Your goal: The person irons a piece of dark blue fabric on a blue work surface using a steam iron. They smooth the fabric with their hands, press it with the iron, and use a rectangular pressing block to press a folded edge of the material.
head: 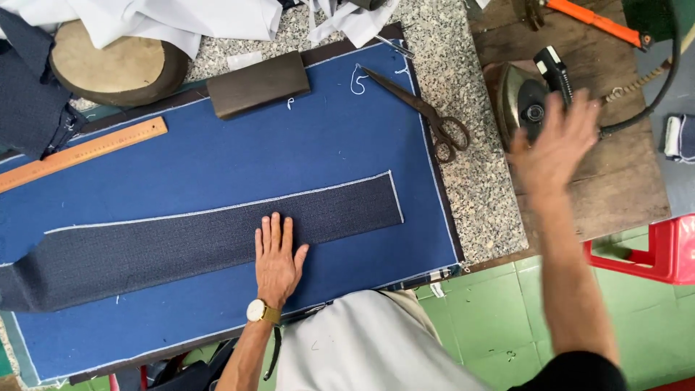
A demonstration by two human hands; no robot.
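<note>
My left hand (277,259) lies flat, fingers together, on a long dark navy fabric strip (181,239) with white-stitched edges. The strip rests on a blue padded pressing board (289,145). My right hand (556,145) is raised with fingers spread, blurred, just in front of a dark metal iron (523,98) with a black handle that sits on a wooden board (622,181) to the right. The right hand holds nothing and I cannot tell whether it touches the iron.
Black scissors (427,116) lie at the board's right edge on a speckled stone counter (478,188). A wooden ruler (79,153), a dark block (257,83) and a round wooden pad (108,61) sit at the back. A red stool (662,253) stands on the green floor.
</note>
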